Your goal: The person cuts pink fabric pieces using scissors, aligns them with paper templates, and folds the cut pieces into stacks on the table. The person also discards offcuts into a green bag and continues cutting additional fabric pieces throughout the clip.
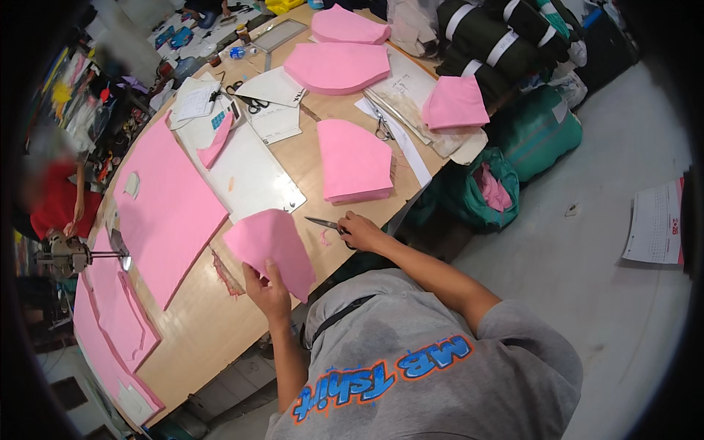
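1. The left hand (270, 295) grips the lower edge of a pink cloth piece (271, 246), thumb on top, holding it over the near edge of the worktop (202, 352), just below the middle of the frame.
2. The right hand (361, 232), at the centre, is closed around the handles of the scissors (320, 222); the blades point left, near the cloth but apart from it.
3. Just above the scissors sits a pink stack (356, 160) with one curved side; left of it I see a white board (268, 174) lying flat.
4. Left of the board spreads a large pink panel (169, 213), with long pink pieces (121, 312) toward the lower left.
5. Farther up the worktop lie a calculator (218, 119), black-handled shears (257, 104) and a broad pink stack (337, 66).
6. At far left stands a co-worker in red (64, 209).
7. Upper right, dark bundles (484, 45) are piled up above a bulging green sack (543, 136).
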Demonstrator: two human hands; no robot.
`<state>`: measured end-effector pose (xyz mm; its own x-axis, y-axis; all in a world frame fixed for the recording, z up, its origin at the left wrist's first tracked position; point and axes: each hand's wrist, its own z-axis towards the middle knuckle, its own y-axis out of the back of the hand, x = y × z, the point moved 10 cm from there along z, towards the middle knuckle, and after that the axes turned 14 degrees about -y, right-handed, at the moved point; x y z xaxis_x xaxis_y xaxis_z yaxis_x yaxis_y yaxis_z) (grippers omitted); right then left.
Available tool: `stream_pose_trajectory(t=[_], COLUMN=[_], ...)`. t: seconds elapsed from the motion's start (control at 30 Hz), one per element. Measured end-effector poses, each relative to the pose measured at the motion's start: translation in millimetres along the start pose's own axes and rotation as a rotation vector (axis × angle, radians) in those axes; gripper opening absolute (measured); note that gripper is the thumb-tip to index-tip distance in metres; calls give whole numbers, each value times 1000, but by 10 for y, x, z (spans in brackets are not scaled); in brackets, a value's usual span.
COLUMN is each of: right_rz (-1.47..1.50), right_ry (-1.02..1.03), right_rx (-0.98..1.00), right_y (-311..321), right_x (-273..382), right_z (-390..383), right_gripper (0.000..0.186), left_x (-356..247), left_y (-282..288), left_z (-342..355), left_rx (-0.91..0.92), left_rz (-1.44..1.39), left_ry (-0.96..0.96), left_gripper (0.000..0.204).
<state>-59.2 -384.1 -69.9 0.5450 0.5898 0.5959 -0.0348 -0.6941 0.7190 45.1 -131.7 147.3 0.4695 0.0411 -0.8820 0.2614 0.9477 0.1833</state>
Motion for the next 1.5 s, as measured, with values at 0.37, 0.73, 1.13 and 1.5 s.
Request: stream_pose_trajectory(t=[0.37,0.73,1.13,1.5], right_rz=[1095,1497,991,221], right_ry=[150,-187,-46,-270], right_rx=[-40,-169,175,-69], right_y=[1350,1649,2738,1865], right_x=[810,77,357,-1096], right_z=[-895,-865,-714,1700], right_gripper=[60,53,51,48], left_x=[-565,-649,200,1781], left_y=[-1560,-2182,-2313,-2556], left_z=[189,20,368,310], left_rx=[558,801,1096,477], left_rz=[133,-160,-264,-158], left_ry=[-210,-275,260,657], left_gripper=[27,39,73,60])
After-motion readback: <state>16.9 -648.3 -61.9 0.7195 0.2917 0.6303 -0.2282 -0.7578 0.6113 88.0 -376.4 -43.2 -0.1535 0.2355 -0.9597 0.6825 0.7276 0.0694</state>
